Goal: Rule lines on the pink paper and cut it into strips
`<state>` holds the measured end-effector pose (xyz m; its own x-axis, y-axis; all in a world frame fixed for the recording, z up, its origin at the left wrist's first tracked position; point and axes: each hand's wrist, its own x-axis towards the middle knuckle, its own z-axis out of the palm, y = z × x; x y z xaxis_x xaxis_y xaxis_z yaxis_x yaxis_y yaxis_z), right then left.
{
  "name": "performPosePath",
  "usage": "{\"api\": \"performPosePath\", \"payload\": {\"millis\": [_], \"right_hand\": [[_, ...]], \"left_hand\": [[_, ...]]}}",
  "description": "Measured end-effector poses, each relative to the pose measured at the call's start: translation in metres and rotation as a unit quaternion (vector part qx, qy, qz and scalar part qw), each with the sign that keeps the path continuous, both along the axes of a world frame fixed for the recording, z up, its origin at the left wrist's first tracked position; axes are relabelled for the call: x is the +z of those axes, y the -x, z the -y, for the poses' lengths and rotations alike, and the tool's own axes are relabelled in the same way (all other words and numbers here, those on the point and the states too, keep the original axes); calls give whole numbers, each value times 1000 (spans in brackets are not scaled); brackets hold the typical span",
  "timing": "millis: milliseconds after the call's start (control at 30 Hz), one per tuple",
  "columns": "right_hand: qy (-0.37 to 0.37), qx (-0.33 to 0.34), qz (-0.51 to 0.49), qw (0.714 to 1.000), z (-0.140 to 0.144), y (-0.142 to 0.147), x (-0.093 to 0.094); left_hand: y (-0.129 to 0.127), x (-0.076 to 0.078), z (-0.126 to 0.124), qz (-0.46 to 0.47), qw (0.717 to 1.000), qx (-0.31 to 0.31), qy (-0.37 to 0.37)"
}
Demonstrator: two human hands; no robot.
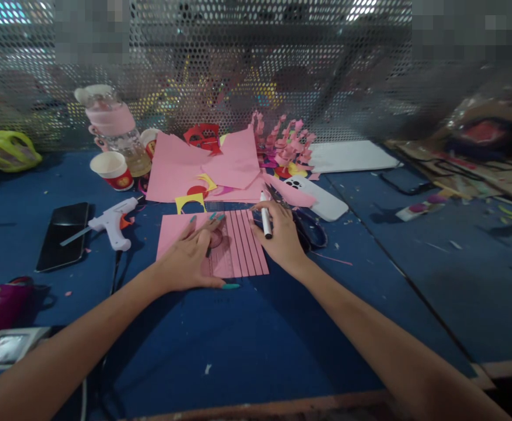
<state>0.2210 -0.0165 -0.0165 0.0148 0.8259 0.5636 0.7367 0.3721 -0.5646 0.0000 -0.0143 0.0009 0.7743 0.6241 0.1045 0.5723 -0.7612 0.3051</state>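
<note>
Pink paper sheet (212, 244) flat on the blue table (247, 345), ruled with dark parallel lines across its right half. Left hand (190, 257) spread and pressed flat upon it, over what looks like a clear ruler (220, 252), hard to make out through the blur. Right hand (282, 237) at 3 o'clock of the sheet, fingers pinching a white marker (265, 217), tip down at the paper's edge. Glue gun (111, 222) at 9 o'clock, black phone (63, 234) beyond it. Loose pink sheets (203, 166) at 12 o'clock.
</note>
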Motion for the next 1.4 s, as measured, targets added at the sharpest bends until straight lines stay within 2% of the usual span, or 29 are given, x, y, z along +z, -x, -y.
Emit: {"api": "performPosePath", "payload": {"millis": [1400], "right_hand": [[-20,7,0,1000,-1,1,-1]], "left_hand": [[1,-1,0,0,1000,-4,-6]]}}
